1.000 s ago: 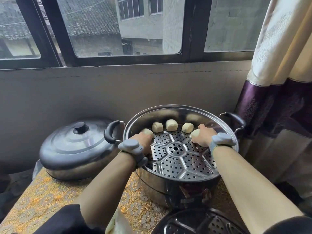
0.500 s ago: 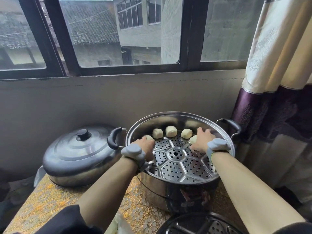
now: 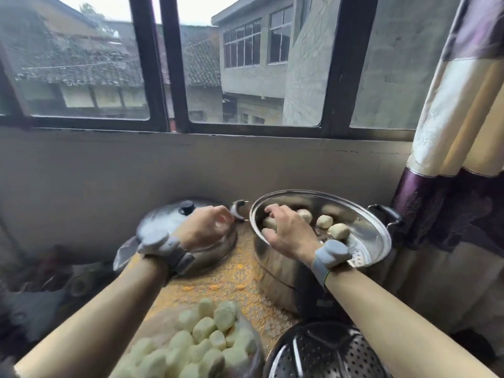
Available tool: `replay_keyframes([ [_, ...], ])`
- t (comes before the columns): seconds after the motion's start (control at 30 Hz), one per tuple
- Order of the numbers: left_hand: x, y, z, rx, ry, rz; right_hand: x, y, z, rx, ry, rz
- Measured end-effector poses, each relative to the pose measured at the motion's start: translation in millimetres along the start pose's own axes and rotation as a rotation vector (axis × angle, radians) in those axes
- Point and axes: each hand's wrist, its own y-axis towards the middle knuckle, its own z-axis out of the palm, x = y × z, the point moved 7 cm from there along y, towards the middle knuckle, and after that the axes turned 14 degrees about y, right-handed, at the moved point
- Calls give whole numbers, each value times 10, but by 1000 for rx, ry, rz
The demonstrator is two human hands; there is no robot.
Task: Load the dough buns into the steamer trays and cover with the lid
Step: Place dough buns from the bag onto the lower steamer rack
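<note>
A gold floral tablecloth (image 3: pixel 234 279) lies before a grey wall (image 3: pixel 122 170). Above, a dark-framed window (image 3: pixel 163 64) shows tiled roofs (image 3: pixel 81 64) and a grey building (image 3: pixel 251 77). A cream-and-purple curtain (image 3: pixel 458 118) hangs at right.

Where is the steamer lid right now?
In the head view, the lid sits on the table at the left, just left of the steamer tray, partly behind the left hand.

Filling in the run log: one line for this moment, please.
step: loading tray | left hand: by lid | right hand: over buns in tray | lid: off
</note>
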Motion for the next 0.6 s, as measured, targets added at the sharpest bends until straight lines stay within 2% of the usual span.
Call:
replay_keyframes([
  [0.1,369,-508,160,138,-8,-65,433,-263,392,79,57,-95],
  [0.2,700,-937,447,315,52,-137,711,-448,834,215,81,-115],
  [0.37,1126,-1610,897,635,-1,-244,1043,-874,1629,549,66,-99],
  [0.47,1155,-1866,974,741,-85,-252,1145,-1121,2002,736,29,-90],
  [0.6,1229,-2045,997,784,-141,-310,1202,-1288,2258,871,-45,-67],
])
